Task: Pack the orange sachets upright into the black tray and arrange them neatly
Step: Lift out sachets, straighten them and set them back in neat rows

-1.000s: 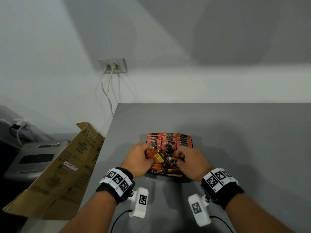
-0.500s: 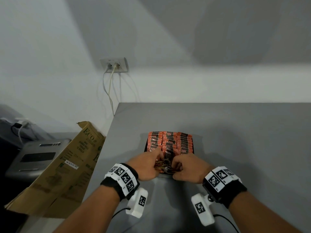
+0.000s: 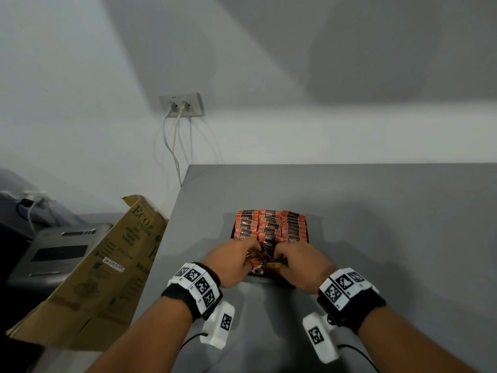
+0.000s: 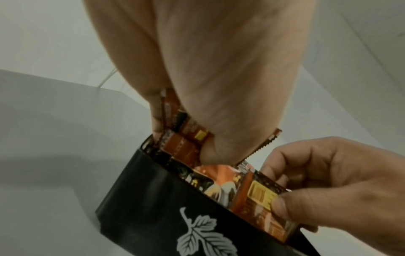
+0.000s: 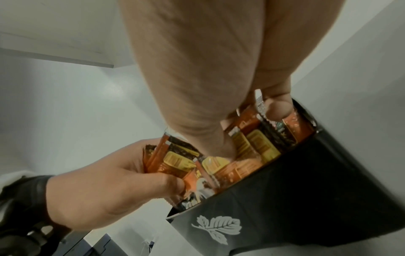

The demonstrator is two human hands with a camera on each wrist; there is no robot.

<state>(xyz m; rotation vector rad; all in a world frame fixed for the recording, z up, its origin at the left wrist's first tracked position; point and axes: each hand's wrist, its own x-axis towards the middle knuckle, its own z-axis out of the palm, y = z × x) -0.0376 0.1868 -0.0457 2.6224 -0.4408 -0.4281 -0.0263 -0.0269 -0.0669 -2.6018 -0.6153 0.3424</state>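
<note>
Hands and meet at lower centre of the frame, left and right each curled around loose orange sachets at the black tray's near end, which likely need standing upright next beside packed rows.

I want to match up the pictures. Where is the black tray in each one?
Head view: the black tray sits at centre on the grey table, mostly covered by both hands.
Left wrist view: black tray fills the lower middle, white leaf print on its wall.
Right wrist view: black tray at lower right, white leaf print showing.
Shared landmark: the orange sachets inside it.
</note>
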